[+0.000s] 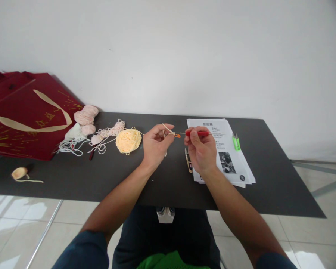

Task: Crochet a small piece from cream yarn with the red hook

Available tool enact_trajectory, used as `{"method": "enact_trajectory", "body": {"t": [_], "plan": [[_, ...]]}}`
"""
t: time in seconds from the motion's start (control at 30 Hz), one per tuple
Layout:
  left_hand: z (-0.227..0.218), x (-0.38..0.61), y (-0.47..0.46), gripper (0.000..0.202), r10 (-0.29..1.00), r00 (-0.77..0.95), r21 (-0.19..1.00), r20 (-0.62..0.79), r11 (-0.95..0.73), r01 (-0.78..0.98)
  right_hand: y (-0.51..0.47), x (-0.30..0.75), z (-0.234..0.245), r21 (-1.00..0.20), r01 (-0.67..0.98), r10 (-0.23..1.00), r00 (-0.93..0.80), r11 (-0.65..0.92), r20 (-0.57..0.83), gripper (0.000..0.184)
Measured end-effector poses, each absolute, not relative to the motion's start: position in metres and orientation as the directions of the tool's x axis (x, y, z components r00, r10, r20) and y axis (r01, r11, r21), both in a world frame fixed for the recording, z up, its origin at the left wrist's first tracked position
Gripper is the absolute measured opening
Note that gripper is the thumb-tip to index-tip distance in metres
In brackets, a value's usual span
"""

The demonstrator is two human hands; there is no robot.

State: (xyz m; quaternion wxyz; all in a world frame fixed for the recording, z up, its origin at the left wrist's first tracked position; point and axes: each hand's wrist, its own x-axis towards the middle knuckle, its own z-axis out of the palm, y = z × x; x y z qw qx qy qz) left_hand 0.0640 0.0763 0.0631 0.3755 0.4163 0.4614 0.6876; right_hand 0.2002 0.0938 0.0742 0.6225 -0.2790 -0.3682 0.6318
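My right hand (202,151) is closed around the red handle of a crochet hook (197,133), whose thin metal shaft points left. Pinched in my left hand (156,144) is a small piece of cream yarn work, mostly hidden by the fingers, with a yarn strand (166,127) looped over the index finger. An orange stitch marker (177,136) hangs by the left fingertips, at the hook's tip. Just left of that hand sits a pale yellow yarn ball (128,141).
Printed sheets (233,175) lie under and beside my right hand, with green thread snips (236,142) on them and another pair of snips (188,160) at their left edge. Pink yarn (85,115), white yarn (74,134) and a dark red bag (25,116) stand left. A small crocheted piece (19,173) lies front left.
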Motion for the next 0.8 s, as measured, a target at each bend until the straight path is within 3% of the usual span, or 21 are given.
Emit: {"method": "enact_trajectory", "body": {"t": [0.17,0.63,0.8], "plan": [[0.062,0.064,0.076,0.019,0.884,-0.402,0.947,0.238,-0.304,-0.108,0.092,0.203,0.073,-0.837,-0.513,0.974,-0.007,0.192,0.227,0.023],[0.062,0.064,0.074,0.017,0.844,-0.453,0.941,0.287,-0.336,-0.030,0.085,0.200,0.069,-0.848,-0.369,0.924,0.115,0.381,0.365,0.013],[0.059,0.063,0.076,0.018,0.816,-0.477,0.933,0.327,-0.360,0.025,0.080,0.200,0.067,-0.836,-0.176,0.854,0.144,0.519,0.500,0.008]]}}
